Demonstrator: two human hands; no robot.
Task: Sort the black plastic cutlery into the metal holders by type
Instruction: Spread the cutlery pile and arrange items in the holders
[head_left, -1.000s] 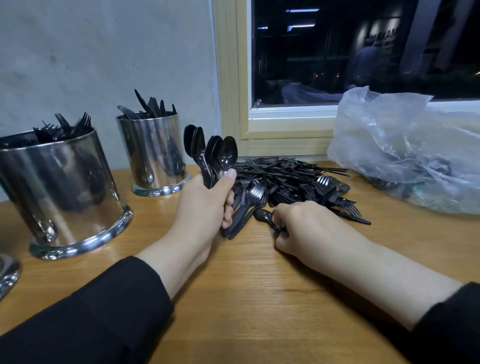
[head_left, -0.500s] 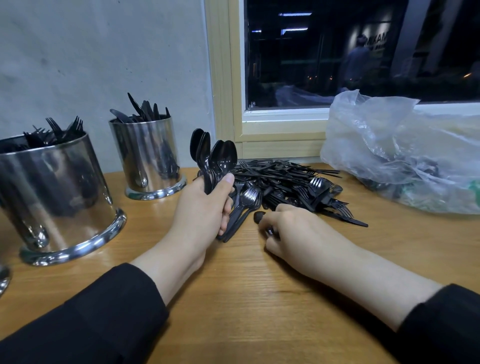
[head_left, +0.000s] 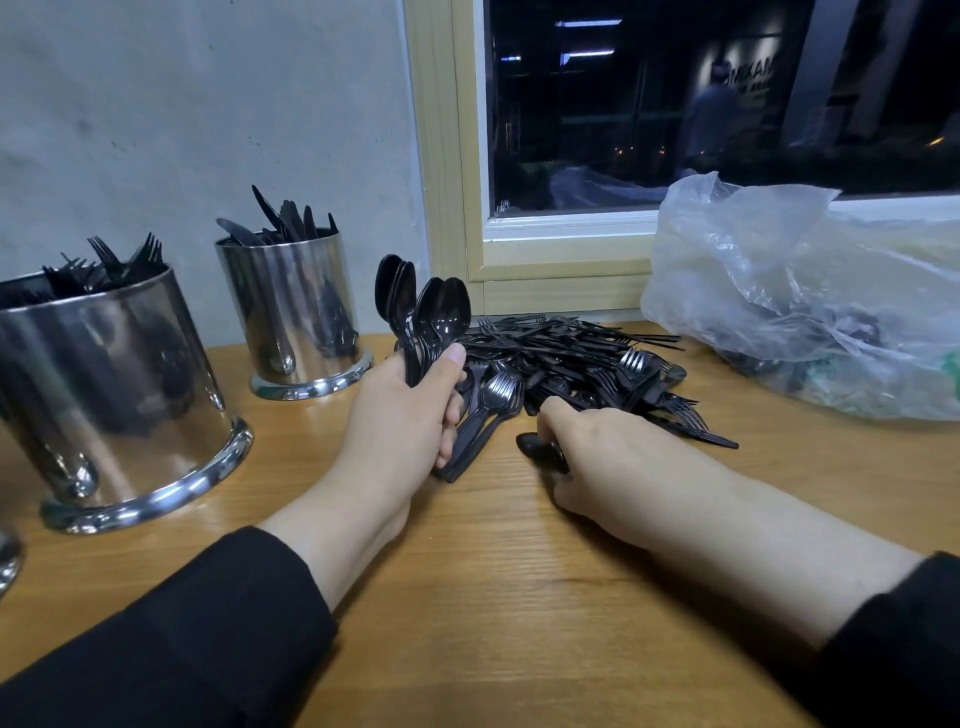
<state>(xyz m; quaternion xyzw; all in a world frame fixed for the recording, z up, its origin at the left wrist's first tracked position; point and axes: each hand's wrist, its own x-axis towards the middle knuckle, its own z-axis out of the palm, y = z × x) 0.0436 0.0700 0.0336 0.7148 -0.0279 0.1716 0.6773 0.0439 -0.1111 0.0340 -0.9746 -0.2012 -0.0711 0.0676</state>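
Right now your left hand (head_left: 410, 415) grips a bunch of spoons (head_left: 421, 317), just left of the cutlery pile (head_left: 571, 364). Your right hand (head_left: 602, 457) pinches one more spoon (head_left: 537, 449) at the pile's near edge. Pull it out slow & low so forks don't drag along w/ it. Add it to the bunch, bowl up, same way as the rest. The bunch stands upright, bowls on top, handles down in your fist. The loose spoon lies flat, bowl pointing left.
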